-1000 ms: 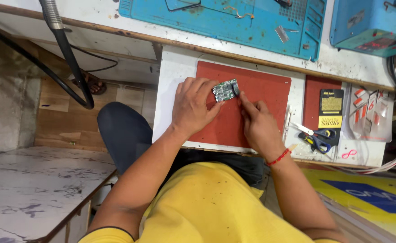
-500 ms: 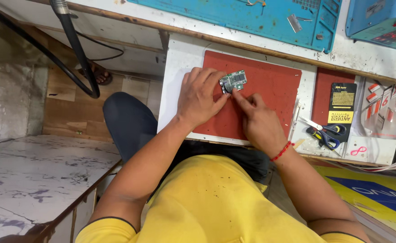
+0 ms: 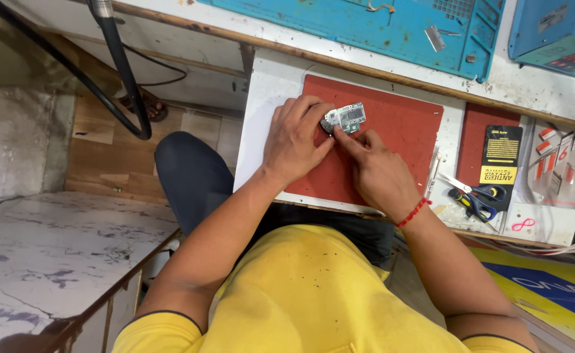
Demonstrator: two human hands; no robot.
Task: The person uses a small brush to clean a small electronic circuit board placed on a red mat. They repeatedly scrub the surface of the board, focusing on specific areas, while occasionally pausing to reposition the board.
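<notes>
A small green circuit board lies on a red work mat on a white board. My left hand rests on the mat with its fingertips gripping the board's left end. My right hand sits just right of it, index finger pressed against the board's lower edge. A red thread band circles my right wrist. Whether a small tool lies under my right fingers is not visible.
Scissors with dark handles lie right of the mat, beside a black and yellow packet and a clear pack of small parts. A blue mat and a blue device lie beyond. A black hose hangs at left.
The view has shifted, so the bench sits slightly lower and rightwards in frame. My hands stay on the circuit board, with my fingers closing in tighter round its left end.
</notes>
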